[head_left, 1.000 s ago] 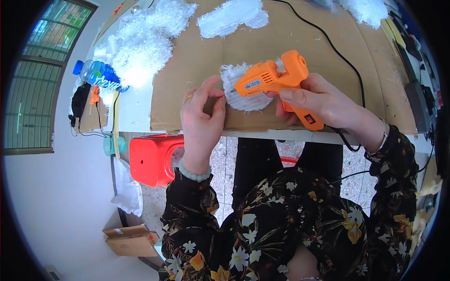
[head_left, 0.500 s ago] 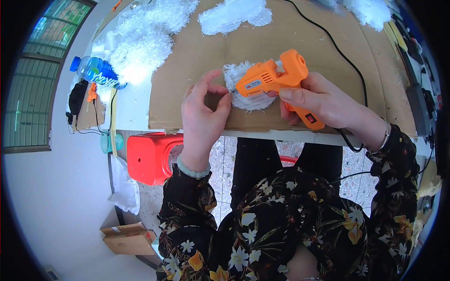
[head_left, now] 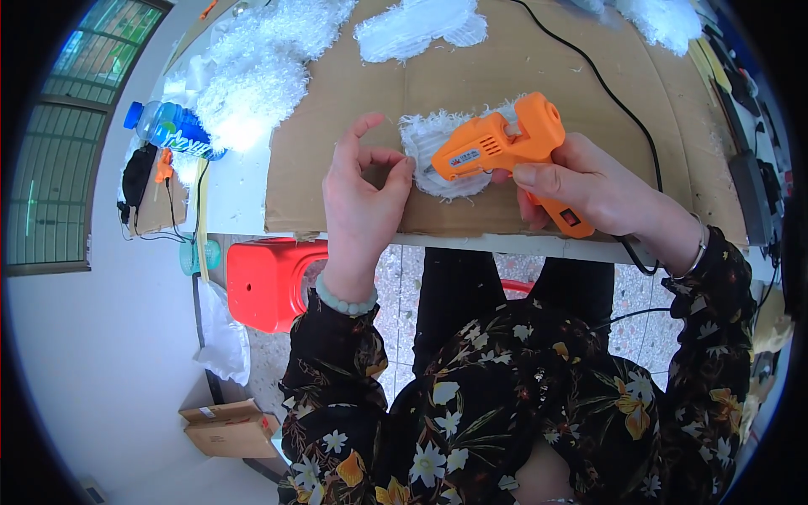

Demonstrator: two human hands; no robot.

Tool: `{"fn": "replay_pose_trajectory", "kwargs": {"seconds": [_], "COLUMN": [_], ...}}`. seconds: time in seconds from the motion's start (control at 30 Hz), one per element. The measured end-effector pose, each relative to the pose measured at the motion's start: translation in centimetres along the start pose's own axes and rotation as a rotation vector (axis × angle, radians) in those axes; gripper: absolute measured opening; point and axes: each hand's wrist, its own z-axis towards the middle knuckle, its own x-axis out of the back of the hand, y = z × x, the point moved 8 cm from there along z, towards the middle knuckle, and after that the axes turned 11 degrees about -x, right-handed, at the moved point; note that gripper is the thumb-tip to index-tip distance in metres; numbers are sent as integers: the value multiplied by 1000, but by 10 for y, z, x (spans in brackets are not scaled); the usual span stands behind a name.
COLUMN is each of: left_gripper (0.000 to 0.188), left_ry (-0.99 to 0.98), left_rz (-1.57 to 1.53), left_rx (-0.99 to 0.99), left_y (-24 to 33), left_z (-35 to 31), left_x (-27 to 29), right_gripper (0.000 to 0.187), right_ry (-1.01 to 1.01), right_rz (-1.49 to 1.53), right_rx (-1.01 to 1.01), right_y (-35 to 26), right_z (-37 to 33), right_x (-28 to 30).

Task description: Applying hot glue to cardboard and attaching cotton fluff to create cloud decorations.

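A white fringed piece (head_left: 423,133) lies on the brown cardboard (head_left: 337,93) in front of me, partly covered by the tool above it. My right hand (head_left: 585,185) grips an orange hot glue gun (head_left: 478,150) by its handle. Its nozzle points down and left, over the white piece close to my left fingertips. With my left hand (head_left: 364,192), thumb and a finger pinch together at the left edge of the white piece, while another finger stays raised. A black cord (head_left: 635,252) hangs from the glue gun's handle.
Fluffy white fringe (head_left: 261,71) is heaped at the far left, beside a blue-labelled bottle (head_left: 172,128). Another white ridged piece (head_left: 421,29) lies at the back. A black cable (head_left: 602,76) crosses the cardboard on the right. A red stool (head_left: 265,286) stands below the table edge.
The glue gun has shifted slightly right and down with my right hand, exposing more of the white piece. A finger of my left hand has lifted; its pinch stays at the piece's edge.
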Motion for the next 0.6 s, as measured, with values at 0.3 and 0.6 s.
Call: {"fn": "replay_pose_trajectory", "kwargs": {"seconds": [0.3, 0.6], "left_gripper": [43, 39], "left_ry": [74, -7], "left_rz": [-251, 239], "left_rx": [-28, -180], "left_y": [4, 19], "left_z": [-6, -59], "left_x": [15, 11], "right_gripper": [44, 43], "right_ry": [-6, -30], "right_rz": [-16, 24], "right_rx": [-2, -12], "right_y": [7, 8], "right_z": [-1, -1], "right_x": [4, 3]}}
